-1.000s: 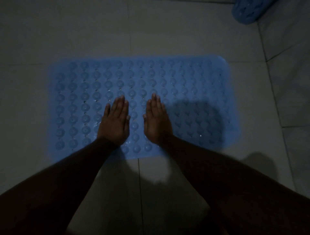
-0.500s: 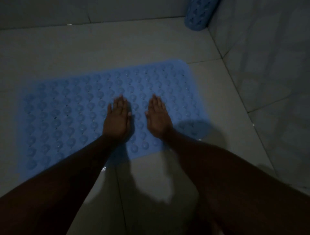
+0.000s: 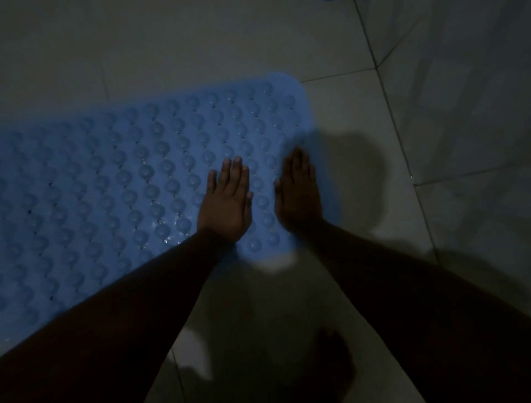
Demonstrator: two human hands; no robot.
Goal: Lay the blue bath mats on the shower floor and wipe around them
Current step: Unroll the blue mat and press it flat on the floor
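A blue bath mat (image 3: 120, 184) with rows of round bumps lies flat on the pale tiled shower floor and runs off the left edge of the view. My left hand (image 3: 227, 201) presses palm down on the mat near its right end, fingers straight and together. My right hand (image 3: 298, 192) lies flat beside it, close to the mat's right edge, fingers straight. A sliver of a second blue mat (image 3: 327, 1) shows at the top edge.
A tiled wall (image 3: 459, 100) rises on the right and meets the floor along a slanted line. Bare floor tiles (image 3: 201, 43) lie beyond the mat. My foot (image 3: 333, 365) stands on the floor near the bottom. The scene is dim.
Both hands have slid rightward across the mat toward its right end, staying flat. The view has swung, so the mat now reaches off the left side and the second mat has nearly left the top.
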